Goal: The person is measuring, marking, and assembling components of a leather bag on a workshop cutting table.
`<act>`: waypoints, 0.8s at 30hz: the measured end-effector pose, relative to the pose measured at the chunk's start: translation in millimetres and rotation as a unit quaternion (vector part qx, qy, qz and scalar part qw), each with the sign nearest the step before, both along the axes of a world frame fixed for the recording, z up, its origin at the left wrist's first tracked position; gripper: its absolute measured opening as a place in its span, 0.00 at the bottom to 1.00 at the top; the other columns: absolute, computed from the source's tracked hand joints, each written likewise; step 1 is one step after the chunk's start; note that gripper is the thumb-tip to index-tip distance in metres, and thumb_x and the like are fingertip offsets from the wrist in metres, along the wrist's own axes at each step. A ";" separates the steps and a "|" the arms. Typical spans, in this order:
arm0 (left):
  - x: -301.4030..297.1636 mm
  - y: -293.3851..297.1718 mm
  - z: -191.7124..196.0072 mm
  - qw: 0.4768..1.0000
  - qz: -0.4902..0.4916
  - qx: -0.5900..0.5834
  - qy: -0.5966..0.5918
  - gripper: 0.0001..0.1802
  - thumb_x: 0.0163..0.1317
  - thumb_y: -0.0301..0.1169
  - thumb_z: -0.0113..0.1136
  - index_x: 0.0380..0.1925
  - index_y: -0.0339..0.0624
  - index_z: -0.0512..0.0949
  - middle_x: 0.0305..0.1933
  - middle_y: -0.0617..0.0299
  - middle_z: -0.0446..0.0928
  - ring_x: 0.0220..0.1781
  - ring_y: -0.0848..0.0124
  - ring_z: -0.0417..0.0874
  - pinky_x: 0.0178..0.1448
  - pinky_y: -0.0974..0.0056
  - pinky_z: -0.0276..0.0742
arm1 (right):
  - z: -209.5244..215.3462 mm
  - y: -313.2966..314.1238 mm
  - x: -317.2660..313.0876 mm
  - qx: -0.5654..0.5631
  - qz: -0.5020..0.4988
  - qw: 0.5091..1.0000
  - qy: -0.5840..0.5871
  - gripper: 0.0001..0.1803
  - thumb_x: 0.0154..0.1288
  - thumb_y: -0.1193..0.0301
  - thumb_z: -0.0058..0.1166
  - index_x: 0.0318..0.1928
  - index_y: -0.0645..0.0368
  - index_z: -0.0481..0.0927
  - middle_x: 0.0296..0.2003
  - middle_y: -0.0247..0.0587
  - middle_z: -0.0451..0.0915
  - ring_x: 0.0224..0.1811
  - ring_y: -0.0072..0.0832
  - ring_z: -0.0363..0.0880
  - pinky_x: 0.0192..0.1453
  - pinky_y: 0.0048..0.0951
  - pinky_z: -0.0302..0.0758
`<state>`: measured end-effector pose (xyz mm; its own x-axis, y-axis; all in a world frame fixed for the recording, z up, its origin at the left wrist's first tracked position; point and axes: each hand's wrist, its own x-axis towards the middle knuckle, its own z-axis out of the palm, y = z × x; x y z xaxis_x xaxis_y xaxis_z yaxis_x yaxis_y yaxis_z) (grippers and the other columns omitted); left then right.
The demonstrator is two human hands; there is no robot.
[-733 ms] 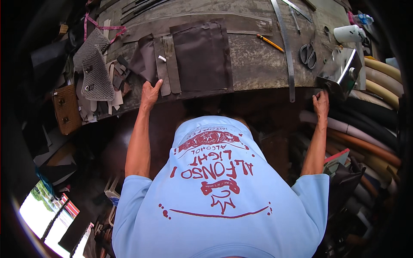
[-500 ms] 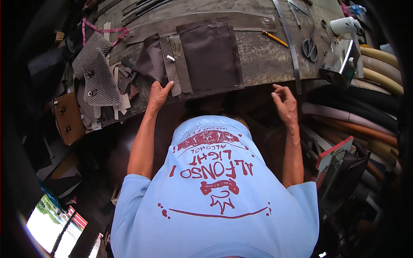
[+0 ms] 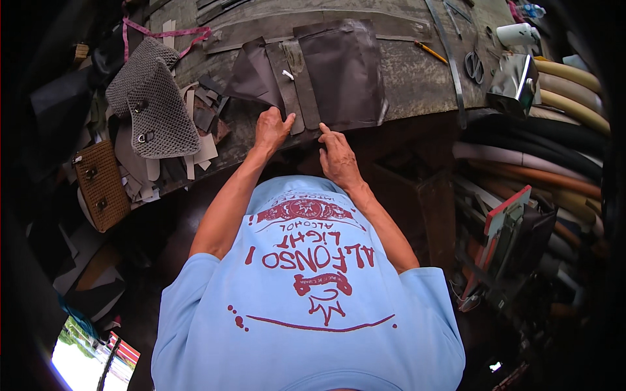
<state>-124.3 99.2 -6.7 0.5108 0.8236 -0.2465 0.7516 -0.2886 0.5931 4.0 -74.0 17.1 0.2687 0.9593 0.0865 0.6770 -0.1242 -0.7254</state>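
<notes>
A dark brown sheet, thin like leather or lining, lies at the table's near edge with its left part folded up at an angle. Two grey-brown flat strips rest across it side by side, and a small white piece sits on the left one. My left hand is closed on the sheet's near left edge, thumb by the strip's end. At the near end of the right strip, my right hand reaches its index finger to the edge; its fingers are apart and hold nothing visible.
Scissors, a pencil and a long metal ruler lie to the right, near a shiny metal box. Woven grey material, scraps and a brown woven piece crowd the left. Rolled materials are stacked right.
My right hand has moved left from beyond the sheet to its near edge. My left hand stays on the sheet. The view has shifted slightly.
</notes>
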 end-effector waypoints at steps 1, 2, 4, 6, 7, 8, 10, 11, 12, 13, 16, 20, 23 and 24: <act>-1.2 0.4 -0.3 1.000 0.000 -0.001 -0.001 0.24 0.58 0.43 0.69 0.25 0.27 0.76 0.29 0.34 0.79 0.36 0.39 0.83 0.41 0.45 0.78 | -0.6 0.5 -3.3 -0.001 0.000 1.000 -0.001 0.35 0.57 0.85 0.56 0.67 0.64 0.66 0.45 0.44 0.78 0.55 0.43 0.76 0.58 0.39 0.76; -2.0 0.6 -0.5 1.000 -0.001 -0.004 -0.002 0.24 0.58 0.43 0.69 0.25 0.27 0.77 0.29 0.34 0.79 0.36 0.39 0.83 0.41 0.45 0.79 | -1.4 1.3 -6.8 -0.018 0.000 1.000 -0.019 0.32 0.57 0.84 0.56 0.65 0.64 0.68 0.48 0.45 0.78 0.55 0.44 0.75 0.58 0.40 0.76; -3.5 0.2 -1.7 1.000 0.001 -0.007 -0.004 0.24 0.57 0.44 0.69 0.26 0.27 0.77 0.29 0.34 0.79 0.36 0.39 0.83 0.41 0.45 0.79 | -3.4 2.3 -9.9 -0.036 0.003 0.999 -0.037 0.30 0.57 0.84 0.56 0.62 0.64 0.70 0.51 0.46 0.78 0.56 0.46 0.75 0.59 0.40 0.76; -3.1 -1.5 -4.4 1.000 0.010 0.008 -0.004 0.24 0.56 0.43 0.70 0.25 0.28 0.77 0.29 0.35 0.79 0.36 0.40 0.83 0.40 0.46 0.79 | -3.6 5.2 -10.4 -0.015 0.024 0.994 -0.101 0.25 0.57 0.83 0.56 0.57 0.64 0.72 0.58 0.47 0.76 0.55 0.49 0.74 0.59 0.43 0.76; -4.0 -1.8 -7.0 1.000 0.013 0.008 -0.003 0.24 0.56 0.43 0.70 0.25 0.28 0.77 0.29 0.35 0.79 0.36 0.40 0.83 0.40 0.46 0.79 | -2.2 6.6 -10.6 -0.015 0.027 0.994 -0.101 0.25 0.57 0.83 0.56 0.57 0.64 0.72 0.58 0.47 0.76 0.55 0.49 0.74 0.59 0.43 0.76; -4.7 -2.0 -9.4 1.000 0.017 0.007 -0.022 0.23 0.55 0.42 0.69 0.25 0.28 0.77 0.29 0.35 0.79 0.35 0.40 0.83 0.41 0.46 0.79 | -0.5 7.9 -10.3 -0.036 0.045 0.991 -0.118 0.23 0.57 0.82 0.56 0.55 0.63 0.73 0.61 0.46 0.74 0.55 0.49 0.73 0.59 0.42 0.76; -4.5 -3.4 -8.7 0.999 0.025 0.006 -0.041 0.23 0.55 0.42 0.69 0.25 0.28 0.77 0.29 0.35 0.79 0.35 0.40 0.83 0.41 0.46 0.79 | 5.3 10.9 -9.5 -0.057 0.068 0.987 -0.135 0.21 0.57 0.81 0.56 0.52 0.63 0.73 0.64 0.46 0.72 0.55 0.50 0.73 0.59 0.42 0.76; -4.1 -4.1 -8.4 0.999 0.024 0.008 -0.038 0.22 0.54 0.41 0.69 0.26 0.27 0.78 0.29 0.35 0.79 0.35 0.40 0.83 0.41 0.45 0.79 | 8.3 11.9 -9.9 -0.068 0.086 0.980 -0.167 0.21 0.57 0.80 0.55 0.53 0.63 0.73 0.65 0.44 0.72 0.55 0.49 0.73 0.59 0.41 0.76; -3.4 -4.1 -7.0 0.999 0.022 0.009 -0.035 0.21 0.53 0.40 0.69 0.26 0.27 0.78 0.29 0.35 0.80 0.35 0.40 0.83 0.41 0.45 0.79 | 10.4 13.1 -9.6 -0.079 0.103 0.971 -0.200 0.21 0.57 0.80 0.55 0.53 0.63 0.73 0.65 0.42 0.71 0.55 0.48 0.74 0.59 0.41 0.76; -2.8 -3.9 -5.9 0.999 0.025 0.009 -0.035 0.21 0.53 0.40 0.69 0.26 0.27 0.78 0.29 0.35 0.80 0.35 0.40 0.83 0.41 0.45 0.79 | 11.4 14.2 -8.3 -0.079 0.106 0.971 -0.200 0.21 0.57 0.80 0.55 0.53 0.63 0.73 0.65 0.42 0.71 0.55 0.48 0.74 0.59 0.41 0.76; -2.1 -2.8 -5.3 0.999 0.027 -0.002 -0.027 0.21 0.53 0.39 0.69 0.27 0.26 0.78 0.29 0.34 0.80 0.36 0.39 0.83 0.41 0.45 0.79 | 13.6 17.4 -1.3 -0.068 0.127 0.967 -0.209 0.21 0.57 0.80 0.54 0.54 0.62 0.73 0.66 0.39 0.70 0.52 0.45 0.74 0.57 0.39 0.76; -3.9 -2.2 -7.9 0.999 0.025 -0.001 -0.034 0.20 0.52 0.38 0.69 0.26 0.26 0.77 0.30 0.33 0.79 0.38 0.38 0.83 0.42 0.45 0.79 | 16.5 11.3 4.8 -0.135 0.131 0.963 -0.194 0.18 0.60 0.78 0.53 0.52 0.62 0.74 0.65 0.42 0.71 0.46 0.45 0.76 0.52 0.43 0.75; -2.2 -2.0 -9.7 0.999 0.017 0.008 -0.025 0.21 0.53 0.38 0.69 0.25 0.26 0.77 0.29 0.33 0.79 0.37 0.38 0.83 0.42 0.45 0.79 | 15.5 -3.0 6.4 -0.124 0.053 0.978 -0.162 0.17 0.59 0.78 0.55 0.51 0.62 0.74 0.63 0.44 0.73 0.43 0.43 0.77 0.48 0.43 0.76; -2.6 -2.6 -9.9 0.999 0.017 0.021 -0.020 0.21 0.53 0.39 0.70 0.25 0.27 0.77 0.29 0.33 0.79 0.37 0.38 0.83 0.42 0.45 0.79 | 17.8 -7.3 8.3 -0.086 -0.001 0.989 -0.124 0.17 0.59 0.78 0.56 0.50 0.62 0.74 0.61 0.45 0.74 0.42 0.43 0.77 0.47 0.43 0.77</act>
<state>-127.0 96.5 -16.6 0.4911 0.8497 -0.1919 0.7373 -0.2881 0.6110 12.3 -81.3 34.9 0.2612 0.9652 -0.0147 0.8309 -0.2325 -0.5055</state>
